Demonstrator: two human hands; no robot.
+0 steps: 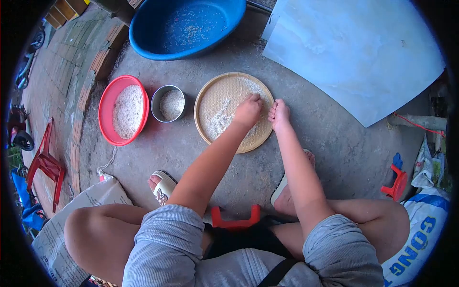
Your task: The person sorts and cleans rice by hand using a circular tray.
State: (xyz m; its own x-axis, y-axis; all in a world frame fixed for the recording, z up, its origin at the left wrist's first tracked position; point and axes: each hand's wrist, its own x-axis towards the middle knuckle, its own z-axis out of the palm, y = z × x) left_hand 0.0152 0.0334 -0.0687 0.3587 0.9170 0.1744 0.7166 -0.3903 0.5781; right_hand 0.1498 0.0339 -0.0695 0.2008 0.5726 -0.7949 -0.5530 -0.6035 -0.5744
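Observation:
A round woven bamboo tray (pixel 206 98) lies on the ground in front of me, with whitish rice-like grains (pixel 220 119) spread over parts of it. My left hand (pixel 249 109) is over the right half of the tray, fingers bent together in a pinch; anything between them is too small to see. At the tray's right rim, my right hand (pixel 280 115) is closed in a fist, with its curled fingers overlapping the edge. Whether it grips the rim or encloses something cannot be made out.
Left of the tray stand a metal pot (pixel 155 106) and a red basin (pixel 106 119), both holding grains. A large blue tub (pixel 191 53) is beyond them. A pale sheet (pixel 354 52) lies at right. Sacks (pixel 420 234) and a red plastic chair (pixel 48 165) are at the sides.

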